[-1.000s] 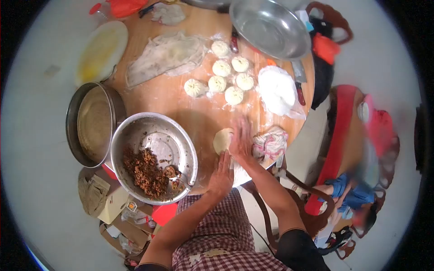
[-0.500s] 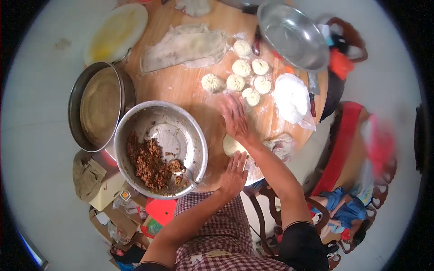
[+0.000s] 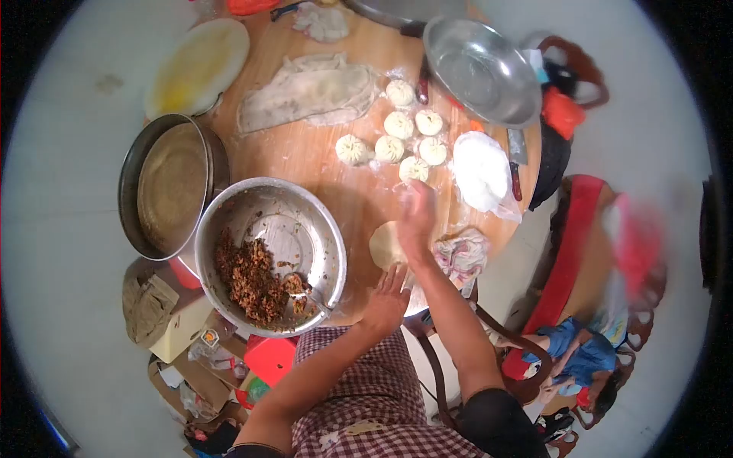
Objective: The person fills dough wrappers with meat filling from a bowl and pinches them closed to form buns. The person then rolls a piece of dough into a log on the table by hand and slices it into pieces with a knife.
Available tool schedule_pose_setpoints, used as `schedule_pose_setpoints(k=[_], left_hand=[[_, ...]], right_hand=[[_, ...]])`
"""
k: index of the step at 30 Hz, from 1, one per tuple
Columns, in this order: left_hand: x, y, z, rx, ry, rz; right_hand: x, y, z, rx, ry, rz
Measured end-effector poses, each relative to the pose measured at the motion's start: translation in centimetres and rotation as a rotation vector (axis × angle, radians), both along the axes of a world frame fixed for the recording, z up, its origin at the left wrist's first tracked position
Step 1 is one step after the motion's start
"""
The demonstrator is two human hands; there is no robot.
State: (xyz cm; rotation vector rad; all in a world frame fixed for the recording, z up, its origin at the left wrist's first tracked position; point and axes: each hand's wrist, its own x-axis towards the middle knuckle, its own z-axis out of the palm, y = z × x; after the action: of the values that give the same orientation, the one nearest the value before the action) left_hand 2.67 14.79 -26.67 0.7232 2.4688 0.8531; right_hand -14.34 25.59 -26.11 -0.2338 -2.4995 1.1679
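Note:
A flat round of dough [image 3: 387, 246] lies on the wooden table near its front edge. My left hand [image 3: 384, 300] rests at the near side of that round, fingers stretched out and nothing in them. Beyond it, my right hand [image 3: 417, 223] is smeared by motion, just right of the dough round and right below the nearest pleated bun [image 3: 414, 169]. Whether its fingers hold anything, or touch the bun, I cannot make out. Several more pleated buns [image 3: 389, 149] sit together behind it. To the left stands a metal bowl [image 3: 336, 229] with minced filling [image 3: 250, 278] and a spoon [image 3: 319, 299].
A round steamer [image 3: 217, 156] and an oval plate [image 3: 238, 47] stand at left. A folded cloth [image 3: 309, 95] lies at the back. At right are a white bag [image 3: 481, 172], a knife [image 3: 517, 146], a metal basin [image 3: 482, 70] and a crumpled cloth [image 3: 462, 252]. A person [image 3: 584, 355] sits beyond.
My right hand has swung rightward, from flat spread fingers left of the nearest bun to a blur below it. My left hand stays by the dough round. The whole view has shifted slightly.

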Motion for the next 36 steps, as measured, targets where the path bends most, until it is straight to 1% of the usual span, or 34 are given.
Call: schedule_pose_setpoints(k=[2,3,4,5,6,7,8,10,11,12,13,14,15,17,18,19,20,21,22,23,24,25,26,27,29,30,31,33,34,35,36], left_hand=[[-0.2,-1.2,1.9,0.031,-0.007,0.016],[0.1,-2.1,3.2,0.092,-0.076,-0.007],[0.4,-3.1,4.5,0.149,-0.143,-0.029],[0.5,-4.0,5.7,0.142,-0.134,-0.026],[0.7,-4.9,7.0,0.192,-0.181,0.021],[0.9,-5.6,8.1,0.243,-0.230,0.067],[1.1,-6.2,9.2,0.235,-0.225,0.067],[1.3,-7.3,11.2,0.241,-0.348,0.182],[1.2,-7.8,12.2,0.234,-0.338,0.190],[0.9,-8.1,13.3,0.176,-0.386,0.203],[0.7,-8.4,13.9,0.122,-0.435,0.216],[0.8,-8.7,14.1,0.122,-0.424,0.226],[1.0,-9.1,13.8,0.160,-0.367,0.253],[1.2,-9.6,13.1,0.200,-0.296,0.295],[1.1,-9.8,12.5,0.319,-0.434,0.385],[0.9,-9.9,12.1,0.445,-0.570,0.474],[0.8,-9.9,11.7,0.454,-0.558,0.490],[0.5,-10.0,11.5,0.667,-0.847,0.689],[0.0,-10.1,11.2,0.887,-1.136,0.878],[-0.5,-10.1,10.5,0.905,-1.119,0.889],[-1.1,-10.1,9.5,1.054,-1.240,0.910],[-1.8,-10.1,10.0,1.206,-1.362,0.924],[-2.4,-10.2,10.5,1.355,-1.355,0.654],[-2.5,-10.0,11.2,1.366,-1.341,0.662],[-2.6,-9.6,12.4,1.763,-1.456,0.579],[-2.7,-9.8,12.7,1.866,-1.484,0.471],[-2.6,-9.7,13.0,1.873,-1.477,0.473],[-2.2,-9.3,13.9,1.606,-1.157,0.730],[-2.3,-9.6,14.5,1.647,-1.242,0.753],[-2.2,-9.7,14.5,1.652,-1.242,0.759],[-2.0,-9.7,14.3,1.623,-1.240,0.742]], right_hand=[[2.0,3.6,0.4,0.138,-0.547,-0.143],[3.1,4.1,0.4,0.137,-0.542,-0.143],[4.1,4.3,0.3,0.077,-0.663,-0.111],[4.8,4.3,0.1,0.016,-0.781,-0.074],[5.2,3.9,0.1,0.009,-0.772,-0.068],[5.7,3.5,0.2,0.100,-0.823,-0.022],[6.3,3.1,0.3,0.192,-0.875,0.023],[7.0,2.8,0.5,0.153,-0.882,0.076],[7.3,2.5,0.6,0.121,-0.892,0.128],[7.8,1.9,0.7,0.117,-0.881,0.138],[8.5,1.3,0.5,0.085,-0.759,0.144],[9.2,1.0,0.3,0.055,-0.637,0.151],[9.7,1.0,-0.8,0.058,-0.626,0.162],[10.5,1.3,-3.2,-0.430,-0.582,0.124],[10.6,1.2,-2.9,-0.660,-0.539,0.071],[10.2,1.2,-0.9,-0.654,-0.535,0.091],[10.3,1.6,1.5,-0.870,-0.585,0.078],[10.3,1.8,5.1,-1.085,-0.639,0.064],[10.1,2.1,8.6,-1.051,-0.750,0.122],[10.0,2.3,10.5,-1.041,-0.751,0.146],[10.1,2.5,11.9,-1.120,-0.773,0.205],[10.1,2.7,13.2,-1.198,-0.798,0.264],[10.0,2.9,14.4,-1.205,-0.825,0.361],[9.9,2.6,15.5,-1.199,-0.831,0.377],[9.6,2.1,17.1,-1.108,-0.881,0.527],[9.5,1.8,17.4,-1.103,-0.885,0.534],[9.4,1.5,17.5,-1.101,-0.859,0.542],[9.4,1.1,17.7,-1.093,-0.845,0.564],[9.5,0.9,17.7,-0.992,-0.847,0.564],[9.7,0.8,17.6,-0.892,-0.845,0.560],[9.8,0.6,17.0,-0.890,-0.853,0.561]])
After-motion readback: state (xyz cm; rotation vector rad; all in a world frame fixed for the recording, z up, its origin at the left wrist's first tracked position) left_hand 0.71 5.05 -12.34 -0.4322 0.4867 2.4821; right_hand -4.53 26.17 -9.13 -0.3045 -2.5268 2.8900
